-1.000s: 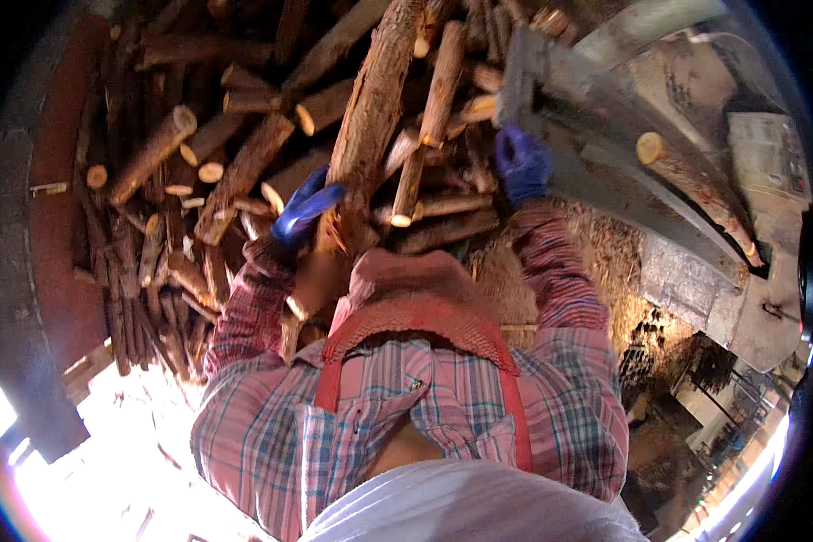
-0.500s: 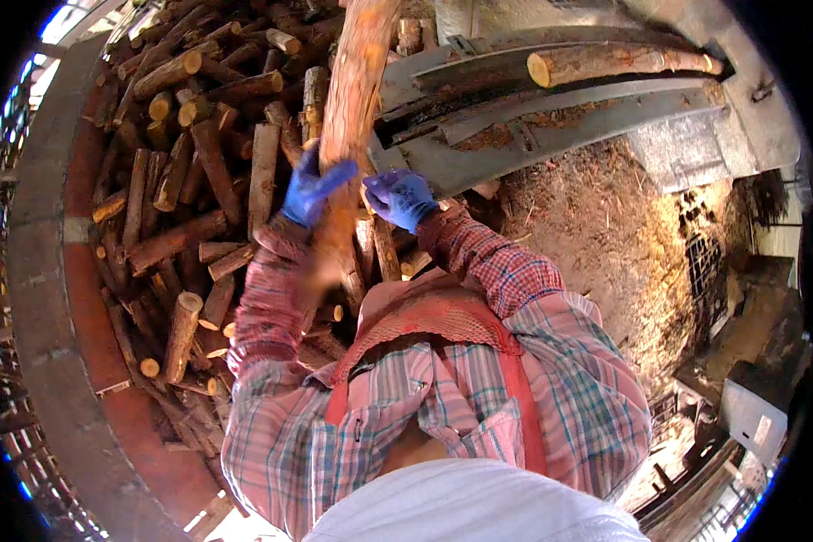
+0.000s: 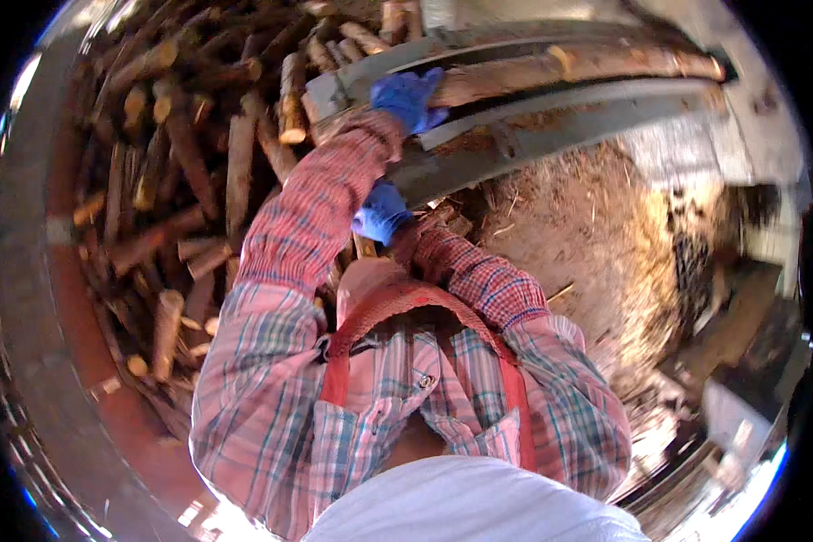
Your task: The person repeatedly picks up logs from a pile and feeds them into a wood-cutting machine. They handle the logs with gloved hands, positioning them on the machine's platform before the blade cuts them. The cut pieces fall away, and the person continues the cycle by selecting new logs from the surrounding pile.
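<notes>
Head view: log [image 3: 501,79], at upper centre half a second ago, now lies along metal trough [image 3: 605,97], upper right. Left hand [image 3: 409,99] against its near end, fingers parted, thumb apart. Right hand [image 3: 383,213] lower, mid-frame, clear of log; fingers' spread can't be told.

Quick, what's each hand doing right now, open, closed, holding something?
Left hand: open, spread against the near end of the log.
Right hand: cannot be told; partly hidden by the left sleeve.
</notes>
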